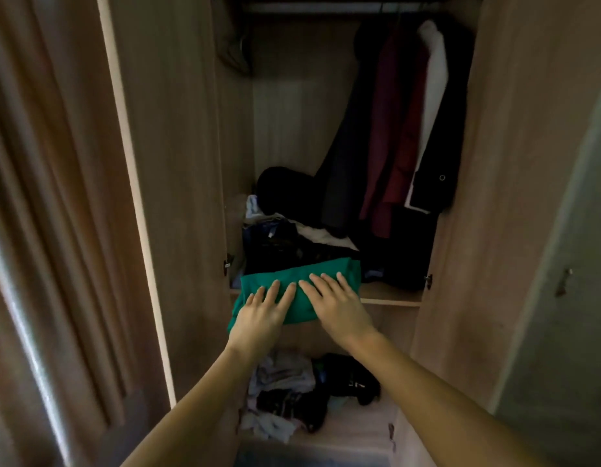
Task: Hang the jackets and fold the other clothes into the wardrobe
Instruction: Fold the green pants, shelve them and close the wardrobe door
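Note:
A folded green garment lies at the front of the wardrobe shelf, its near edge hanging over the shelf's lip. My left hand presses flat on its left part with straight fingers. My right hand lies flat on its right part beside the left. Behind the green garment sits a heap of dark and white clothes. Several jackets, dark, maroon and one with a white lining, hang from the rail at the upper right.
The wardrobe doors stand open, one on the left and one on the right. Below the shelf, a lower compartment holds loose crumpled clothes and a black item. A curtain hangs at far left.

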### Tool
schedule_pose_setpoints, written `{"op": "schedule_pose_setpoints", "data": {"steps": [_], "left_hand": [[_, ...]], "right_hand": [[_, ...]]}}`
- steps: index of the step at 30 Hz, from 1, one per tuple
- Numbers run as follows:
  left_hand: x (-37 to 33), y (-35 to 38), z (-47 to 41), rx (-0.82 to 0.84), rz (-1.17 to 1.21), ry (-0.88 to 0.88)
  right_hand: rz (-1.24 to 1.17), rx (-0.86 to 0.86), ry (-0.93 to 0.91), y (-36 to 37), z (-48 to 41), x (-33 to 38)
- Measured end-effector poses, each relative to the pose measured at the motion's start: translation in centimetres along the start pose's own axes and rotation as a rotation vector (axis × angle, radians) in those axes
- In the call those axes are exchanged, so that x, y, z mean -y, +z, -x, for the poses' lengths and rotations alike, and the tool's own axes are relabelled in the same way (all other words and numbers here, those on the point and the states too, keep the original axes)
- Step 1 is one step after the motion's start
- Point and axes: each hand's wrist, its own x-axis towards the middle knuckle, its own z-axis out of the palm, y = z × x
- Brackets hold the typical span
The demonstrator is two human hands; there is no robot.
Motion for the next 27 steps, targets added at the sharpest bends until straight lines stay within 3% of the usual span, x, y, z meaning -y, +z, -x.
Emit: {"op": "schedule_pose_setpoints", "data": {"steps": [10, 21, 27], "left_hand": [[3.9, 10.9, -10.3, 0.048, -0.03, -0.01], [6.2, 22.0, -20.9, 0.218, -0.072, -0.036], [9.0, 27.4, -24.5, 0.163, -0.095, -0.026]], "right_hand": [[-0.118, 0.045, 0.008, 13.8, -6.1, -5.2], [-0.291, 0.149, 0.012, 29.3, -11.4, -11.2], [-0.302, 0.193, 0.003, 35.6, -14.5, -12.4]]}}
